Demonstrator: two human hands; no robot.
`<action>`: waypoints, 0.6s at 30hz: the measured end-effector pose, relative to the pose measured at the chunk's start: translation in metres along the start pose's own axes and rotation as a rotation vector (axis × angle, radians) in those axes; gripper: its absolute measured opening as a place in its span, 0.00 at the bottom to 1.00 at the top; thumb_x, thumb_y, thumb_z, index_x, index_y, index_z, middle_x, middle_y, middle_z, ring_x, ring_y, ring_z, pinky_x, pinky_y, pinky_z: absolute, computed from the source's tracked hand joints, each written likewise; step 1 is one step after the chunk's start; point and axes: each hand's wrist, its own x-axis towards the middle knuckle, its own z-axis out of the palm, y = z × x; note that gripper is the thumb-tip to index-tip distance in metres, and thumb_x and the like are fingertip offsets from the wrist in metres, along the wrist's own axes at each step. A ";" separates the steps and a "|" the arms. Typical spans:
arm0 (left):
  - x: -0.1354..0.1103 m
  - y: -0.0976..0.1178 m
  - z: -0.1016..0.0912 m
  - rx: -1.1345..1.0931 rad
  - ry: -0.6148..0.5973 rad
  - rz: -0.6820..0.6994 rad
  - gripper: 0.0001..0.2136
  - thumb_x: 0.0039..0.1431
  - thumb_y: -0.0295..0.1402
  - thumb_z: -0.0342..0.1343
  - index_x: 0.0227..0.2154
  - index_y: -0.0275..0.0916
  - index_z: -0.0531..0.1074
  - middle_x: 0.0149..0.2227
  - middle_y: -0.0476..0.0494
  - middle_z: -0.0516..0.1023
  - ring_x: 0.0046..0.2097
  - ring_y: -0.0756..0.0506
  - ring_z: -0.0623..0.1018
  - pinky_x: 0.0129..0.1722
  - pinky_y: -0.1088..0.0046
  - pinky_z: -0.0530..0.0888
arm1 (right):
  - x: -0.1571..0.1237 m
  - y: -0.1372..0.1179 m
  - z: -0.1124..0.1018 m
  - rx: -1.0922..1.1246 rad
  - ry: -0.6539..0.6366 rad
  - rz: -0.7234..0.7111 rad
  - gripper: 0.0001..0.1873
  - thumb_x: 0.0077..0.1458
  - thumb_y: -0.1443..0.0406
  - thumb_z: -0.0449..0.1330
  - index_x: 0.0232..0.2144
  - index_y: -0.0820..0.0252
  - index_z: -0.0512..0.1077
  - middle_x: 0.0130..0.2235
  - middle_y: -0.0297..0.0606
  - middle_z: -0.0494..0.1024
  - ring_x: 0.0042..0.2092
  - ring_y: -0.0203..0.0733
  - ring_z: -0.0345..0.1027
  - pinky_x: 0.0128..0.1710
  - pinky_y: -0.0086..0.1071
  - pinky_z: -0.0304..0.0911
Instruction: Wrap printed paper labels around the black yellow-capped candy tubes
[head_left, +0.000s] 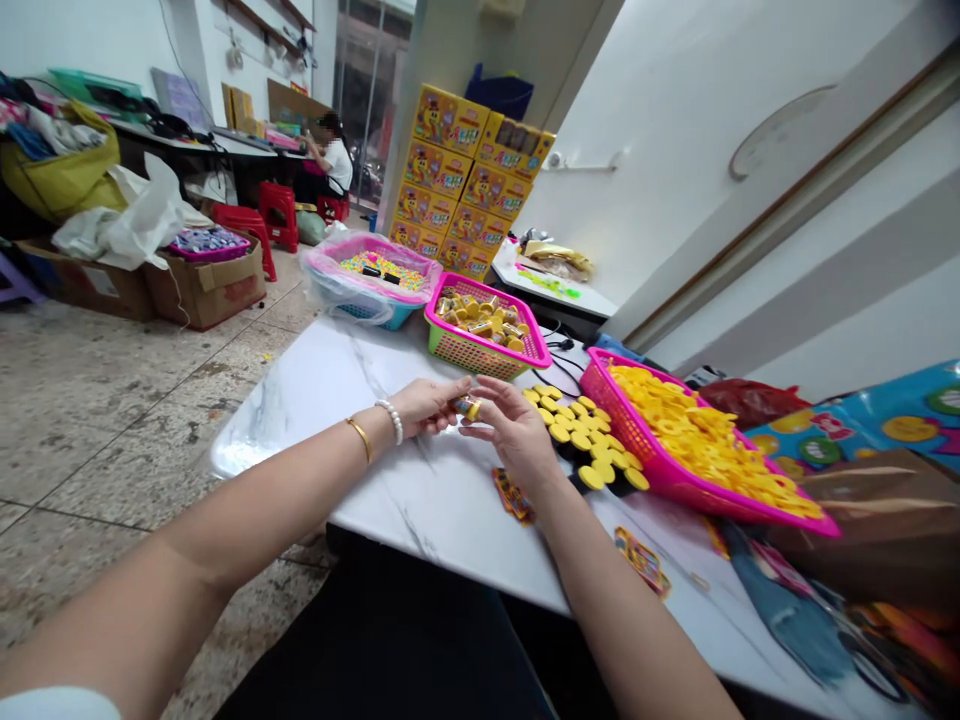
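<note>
One basket (401, 315) of pastel bits is sitting leftmost on the table (277, 400), two black pieces (381, 274) lying on top. Left hand (427, 407) is pinching one small yellow-ended piece (468, 408) midair between both hands, one pink-and-green basket (472, 353) sitting behind. Right hand (521, 435) is curving its fingers round the piece, can't tell if gripping. Two card piles (643, 562) are lying either side of that forearm, plus loads of yellow discs (580, 440) and one pink basket (626, 430).

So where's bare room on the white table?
Left corner of the table, between the left forearm and plastic-draped basket; also between both forearms, left of the printed cards. Crowded: right of the right hand, yellow-topped pieces, pink basket.
</note>
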 end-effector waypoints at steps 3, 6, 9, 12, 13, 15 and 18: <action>0.000 0.002 0.000 -0.119 -0.051 -0.021 0.21 0.59 0.49 0.57 0.26 0.32 0.72 0.17 0.49 0.70 0.15 0.57 0.63 0.13 0.83 0.53 | -0.001 0.001 0.002 -0.048 0.041 -0.101 0.13 0.45 0.60 0.71 0.34 0.55 0.76 0.40 0.32 0.77 0.32 0.36 0.76 0.35 0.40 0.78; -0.002 0.004 0.000 -0.179 -0.101 -0.023 0.19 0.59 0.47 0.59 0.26 0.32 0.72 0.17 0.50 0.70 0.14 0.59 0.60 0.12 0.84 0.51 | -0.002 0.003 0.004 -0.035 0.152 -0.170 0.12 0.44 0.59 0.71 0.30 0.56 0.74 0.38 0.30 0.76 0.28 0.35 0.75 0.31 0.39 0.78; -0.002 0.004 0.001 -0.127 -0.056 -0.033 0.22 0.57 0.50 0.58 0.23 0.33 0.69 0.15 0.52 0.67 0.13 0.59 0.57 0.11 0.82 0.49 | -0.002 0.005 0.005 -0.083 0.134 -0.156 0.14 0.45 0.58 0.71 0.33 0.55 0.74 0.35 0.30 0.76 0.26 0.35 0.74 0.31 0.39 0.79; -0.003 0.003 0.002 -0.102 -0.029 -0.062 0.24 0.58 0.52 0.56 0.21 0.33 0.69 0.14 0.51 0.66 0.12 0.58 0.58 0.11 0.82 0.48 | -0.003 0.004 0.004 -0.192 0.066 -0.188 0.14 0.46 0.58 0.71 0.35 0.55 0.76 0.38 0.31 0.74 0.30 0.36 0.76 0.34 0.40 0.79; -0.003 0.003 0.002 -0.115 -0.042 -0.070 0.23 0.59 0.51 0.55 0.22 0.33 0.70 0.14 0.51 0.67 0.12 0.58 0.58 0.11 0.82 0.48 | -0.004 0.004 0.003 -0.214 0.066 -0.220 0.13 0.46 0.59 0.71 0.34 0.55 0.76 0.39 0.31 0.73 0.30 0.36 0.76 0.34 0.40 0.79; -0.004 0.003 0.003 -0.152 -0.073 -0.077 0.21 0.61 0.48 0.55 0.25 0.32 0.71 0.15 0.50 0.69 0.13 0.59 0.58 0.11 0.83 0.49 | -0.006 0.004 0.002 -0.228 0.096 -0.281 0.11 0.45 0.59 0.71 0.29 0.56 0.76 0.39 0.31 0.71 0.30 0.35 0.76 0.32 0.39 0.80; -0.005 0.005 0.004 -0.159 -0.056 -0.084 0.20 0.60 0.47 0.57 0.24 0.33 0.71 0.15 0.52 0.68 0.12 0.59 0.57 0.11 0.83 0.49 | -0.007 0.003 0.003 -0.224 0.123 -0.306 0.11 0.45 0.59 0.71 0.29 0.57 0.74 0.39 0.30 0.69 0.29 0.34 0.75 0.30 0.39 0.80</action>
